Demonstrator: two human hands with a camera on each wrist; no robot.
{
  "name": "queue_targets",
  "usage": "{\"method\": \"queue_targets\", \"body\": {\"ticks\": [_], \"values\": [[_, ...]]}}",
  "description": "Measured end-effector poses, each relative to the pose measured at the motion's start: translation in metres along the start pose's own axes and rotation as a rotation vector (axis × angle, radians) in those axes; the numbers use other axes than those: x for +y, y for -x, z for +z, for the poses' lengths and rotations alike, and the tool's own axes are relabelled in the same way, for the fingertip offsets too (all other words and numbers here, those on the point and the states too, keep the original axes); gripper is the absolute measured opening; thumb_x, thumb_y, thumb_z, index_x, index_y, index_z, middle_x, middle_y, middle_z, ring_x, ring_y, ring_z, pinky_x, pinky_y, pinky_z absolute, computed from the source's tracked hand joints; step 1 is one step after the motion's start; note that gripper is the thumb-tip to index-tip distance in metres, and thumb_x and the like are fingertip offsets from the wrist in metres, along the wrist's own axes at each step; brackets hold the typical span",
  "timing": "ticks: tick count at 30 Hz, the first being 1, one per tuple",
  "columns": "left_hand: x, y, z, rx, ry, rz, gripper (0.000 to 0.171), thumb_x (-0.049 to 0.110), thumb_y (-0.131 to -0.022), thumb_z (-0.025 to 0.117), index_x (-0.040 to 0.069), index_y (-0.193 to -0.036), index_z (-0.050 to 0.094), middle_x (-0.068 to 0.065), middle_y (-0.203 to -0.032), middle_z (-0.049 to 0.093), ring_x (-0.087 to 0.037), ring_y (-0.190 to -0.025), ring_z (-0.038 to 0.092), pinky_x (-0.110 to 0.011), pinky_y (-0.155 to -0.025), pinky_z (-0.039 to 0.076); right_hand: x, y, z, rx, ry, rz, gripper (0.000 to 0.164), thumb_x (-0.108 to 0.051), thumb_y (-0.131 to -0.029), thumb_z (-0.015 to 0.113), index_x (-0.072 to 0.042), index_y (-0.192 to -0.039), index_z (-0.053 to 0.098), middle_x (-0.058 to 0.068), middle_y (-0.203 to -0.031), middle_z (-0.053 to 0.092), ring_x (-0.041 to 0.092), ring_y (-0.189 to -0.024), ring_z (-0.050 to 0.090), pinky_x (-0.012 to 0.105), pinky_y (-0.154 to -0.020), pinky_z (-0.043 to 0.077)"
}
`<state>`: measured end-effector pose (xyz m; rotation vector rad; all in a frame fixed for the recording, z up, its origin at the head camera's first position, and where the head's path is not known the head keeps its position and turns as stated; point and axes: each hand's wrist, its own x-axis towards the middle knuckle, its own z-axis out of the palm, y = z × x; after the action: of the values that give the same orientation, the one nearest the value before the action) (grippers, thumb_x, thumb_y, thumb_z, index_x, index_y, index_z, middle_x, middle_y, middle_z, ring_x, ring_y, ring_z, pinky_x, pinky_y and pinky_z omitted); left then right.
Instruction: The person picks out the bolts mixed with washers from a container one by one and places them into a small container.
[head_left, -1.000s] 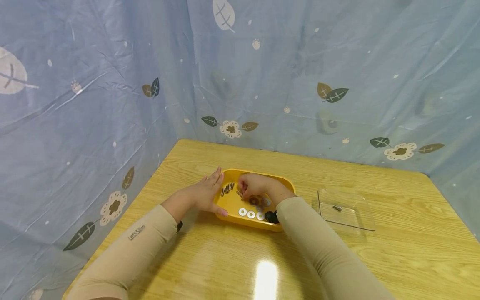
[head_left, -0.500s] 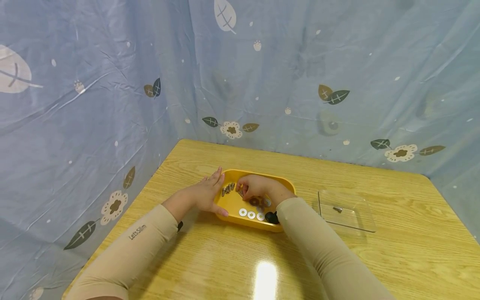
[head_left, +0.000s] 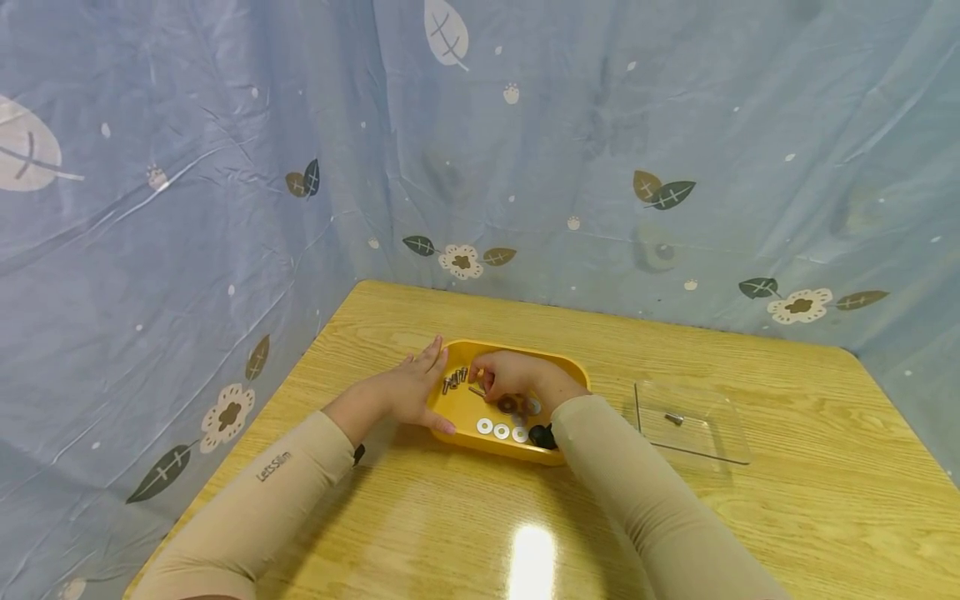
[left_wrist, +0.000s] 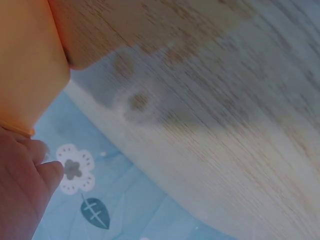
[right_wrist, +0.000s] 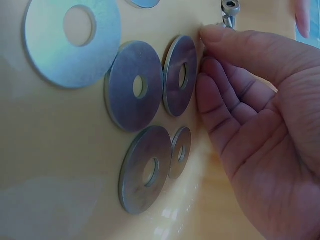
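Note:
My left hand (head_left: 408, 390) lies with spread, mostly straight fingers against the left end of a yellow tray (head_left: 495, 448), its thumb over the front rim. My right hand (head_left: 510, 373) reaches into the tray, fingers bent, thumb tip close to the tray floor. A small bolt (head_left: 477, 391) lies right at its fingertips; I cannot tell whether they pinch it. Several bolts (head_left: 455, 380) lie grouped at the tray's left end. In the right wrist view, flat metal washers (right_wrist: 120, 95) rest beside the fingers, and a socket-head bolt (right_wrist: 230, 6) shows beyond the thumb.
A row of washers (head_left: 501, 431) lies along the tray's front side, beside round black pieces (head_left: 537, 436). Brown ring-shaped pieces (head_left: 507, 404) sit under the right wrist. A clear box (head_left: 720, 429) holding one bolt (head_left: 674, 418) stands to the right on the wooden table (head_left: 420, 517).
The right hand's fingertips have shifted slightly left toward the grouped bolts, and the small bolt at them has turned and moved a little. The left hand and tray stay put.

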<state>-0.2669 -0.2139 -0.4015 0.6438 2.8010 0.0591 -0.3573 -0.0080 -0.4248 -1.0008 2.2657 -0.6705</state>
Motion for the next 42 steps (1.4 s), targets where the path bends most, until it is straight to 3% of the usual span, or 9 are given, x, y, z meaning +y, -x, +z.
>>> {"method": "queue_targets", "body": {"ticks": [9, 18, 35, 42], "values": [[0.001, 0.0002, 0.0007, -0.017, 0.01, -0.011, 0.129, 0.085, -0.059, 0.044, 0.004, -0.146, -0.006, -0.011, -0.147, -0.025, -0.021, -0.138, -0.012, -0.044, -0.111, 0.007, 0.0019, -0.0011, 0.0006, -0.056, -0.037, 0.011, 0.034, 0.0, -0.083, 0.063, -0.012, -0.115, 0.057, 0.004, -0.069, 0.056, 0.015, -0.053, 0.051, 0.024, -0.048, 0.044], [0.0018, 0.0011, -0.0041, -0.003, 0.015, 0.003, 0.123, 0.077, -0.066, 0.053, 0.002, -0.145, -0.005, -0.014, -0.148, -0.022, -0.023, -0.138, -0.011, -0.045, -0.111, 0.008, 0.0003, -0.0019, -0.0014, -0.055, -0.025, 0.013, 0.033, -0.001, -0.083, 0.063, -0.012, -0.114, 0.057, 0.004, -0.07, 0.056, 0.016, -0.053, 0.051, 0.025, -0.049, 0.044], [0.002, 0.0016, -0.0021, -0.011, 0.016, 0.001, 0.125, 0.081, -0.063, 0.048, 0.004, -0.146, -0.006, -0.013, -0.147, -0.023, -0.023, -0.138, -0.011, -0.045, -0.111, 0.008, 0.0012, -0.0023, 0.0018, -0.061, -0.022, 0.007, 0.034, 0.001, -0.083, 0.062, -0.014, -0.113, 0.06, 0.001, -0.065, 0.051, 0.014, -0.05, 0.046, 0.022, -0.044, 0.038], [0.0029, 0.0029, -0.004, -0.008, 0.019, 0.005, 0.126, 0.082, -0.062, 0.047, 0.004, -0.146, -0.005, -0.014, -0.148, -0.022, -0.024, -0.138, -0.01, -0.045, -0.111, 0.009, 0.0014, -0.0027, 0.0026, -0.064, -0.054, 0.003, 0.034, 0.001, -0.082, 0.063, -0.011, -0.113, 0.057, 0.003, -0.067, 0.054, 0.016, -0.052, 0.049, 0.024, -0.049, 0.043]]}}
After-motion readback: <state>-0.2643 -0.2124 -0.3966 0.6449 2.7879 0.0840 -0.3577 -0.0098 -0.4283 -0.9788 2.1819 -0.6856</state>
